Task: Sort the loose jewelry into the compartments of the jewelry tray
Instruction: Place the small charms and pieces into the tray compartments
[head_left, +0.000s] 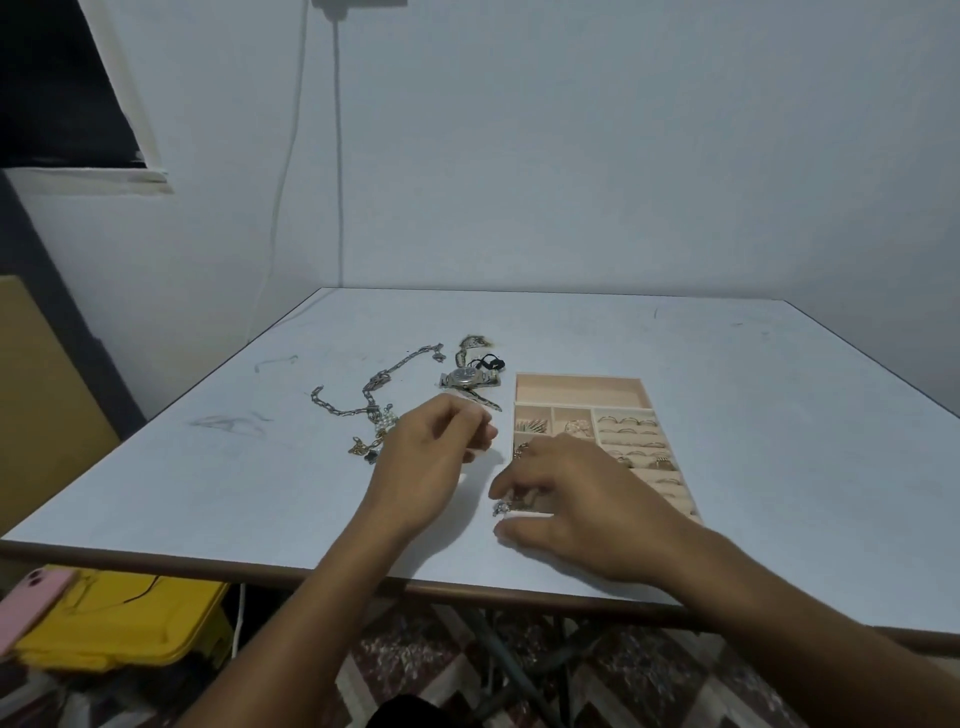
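Here right hand (587, 499) pinches a silvery trinket (501, 508) at the beige tray (582, 376); left hand's (426, 452) grip unclear.

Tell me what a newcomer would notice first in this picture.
The right hand pinches a small silvery piece at the near-left corner of the peach jewelry tray, while the left hand hovers curled beside it. Left of the tray, a chunky chain and a watch lie loose on the pale table.

Cool, dim, even light leaves only faint shadows on the white table (675, 364) beneath the slightly blurred right hand (587, 499); wide-angle distortion bows the frame's edges.
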